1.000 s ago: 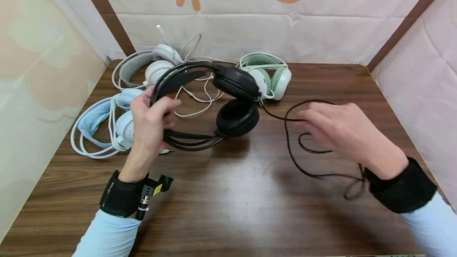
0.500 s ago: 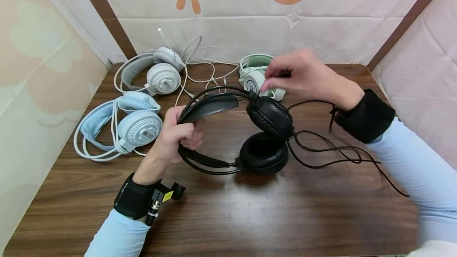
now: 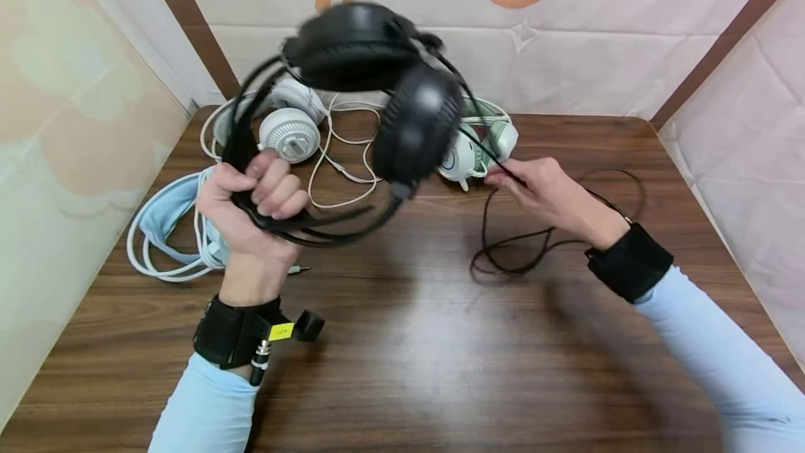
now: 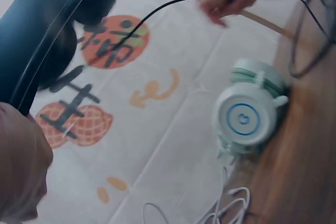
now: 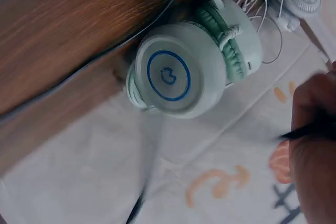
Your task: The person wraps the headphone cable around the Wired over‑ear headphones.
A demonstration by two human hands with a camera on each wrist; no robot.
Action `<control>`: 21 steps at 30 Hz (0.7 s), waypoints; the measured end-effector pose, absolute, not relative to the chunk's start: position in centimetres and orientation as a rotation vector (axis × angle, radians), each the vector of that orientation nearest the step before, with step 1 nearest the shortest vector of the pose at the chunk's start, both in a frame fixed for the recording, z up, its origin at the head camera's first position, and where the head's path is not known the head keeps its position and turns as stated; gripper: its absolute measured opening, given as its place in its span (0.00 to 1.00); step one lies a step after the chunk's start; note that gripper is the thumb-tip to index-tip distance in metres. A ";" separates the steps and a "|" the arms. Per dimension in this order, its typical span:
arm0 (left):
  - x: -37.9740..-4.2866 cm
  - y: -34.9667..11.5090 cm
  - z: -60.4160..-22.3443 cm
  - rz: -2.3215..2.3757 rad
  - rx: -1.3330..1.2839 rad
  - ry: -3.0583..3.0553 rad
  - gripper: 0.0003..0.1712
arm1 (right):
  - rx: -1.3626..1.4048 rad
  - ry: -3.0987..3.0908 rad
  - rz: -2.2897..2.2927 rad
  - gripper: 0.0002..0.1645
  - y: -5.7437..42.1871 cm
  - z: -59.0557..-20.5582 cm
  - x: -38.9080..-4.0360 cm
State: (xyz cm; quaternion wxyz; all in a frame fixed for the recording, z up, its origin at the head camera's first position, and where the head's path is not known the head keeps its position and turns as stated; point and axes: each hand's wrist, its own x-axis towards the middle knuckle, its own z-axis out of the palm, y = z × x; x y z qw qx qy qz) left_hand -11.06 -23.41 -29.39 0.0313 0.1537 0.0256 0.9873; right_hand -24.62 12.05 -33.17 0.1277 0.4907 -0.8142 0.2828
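My left hand [image 3: 251, 205] grips the headband of the black headphones [image 3: 418, 124] and holds them up above the table, ear cups pointing away and upward. They are blurred in the head view. With its fingertips, my right hand [image 3: 547, 191] pinches the black cable [image 4: 168, 4], which runs from the ear cups. The rest of the cable hangs in loops below that hand. Behind the right fingers, white-and-mint headphones [image 5: 181, 72] stand at the table's back edge.
White-and-grey headphones [image 3: 291, 135] lie at the back left, partly hidden by the black ones. Light-blue headphones [image 3: 166, 219] sit at the left, partly behind my left hand. Loose white cables [image 3: 342, 172] spread over the back of the wooden table [image 3: 440, 383]. Fabric walls surround it.
The black headphones have been raised and turned, ear cups swinging up and left. My right hand, earlier at the upper ear cup, has moved down and right and now pinches the cable.
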 end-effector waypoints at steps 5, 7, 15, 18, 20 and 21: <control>-11.2 -25.0 -28.6 3.126 0.262 -0.074 0.03 | 1.559 -2.068 0.446 0.21 11.4 -33.0 -20.6; -11.3 -25.1 -28.8 3.133 0.216 -0.085 0.05 | 1.598 -1.955 0.357 0.22 10.7 -32.5 -18.9; -11.8 -24.0 -29.5 3.177 0.122 0.149 0.15 | 1.668 -1.730 0.135 0.15 9.1 -29.6 -14.6; -12.0 -23.6 -29.7 3.188 0.101 0.308 0.17 | 1.660 -1.688 0.122 0.14 9.0 -28.6 -14.3; -12.0 -23.3 -29.9 3.188 0.102 0.421 0.19 | 1.649 -1.664 0.128 0.14 9.0 -28.0 -14.4; -12.1 -23.1 -30.0 3.185 0.109 0.484 0.20 | 1.642 -1.651 0.137 0.14 9.0 -27.8 -14.6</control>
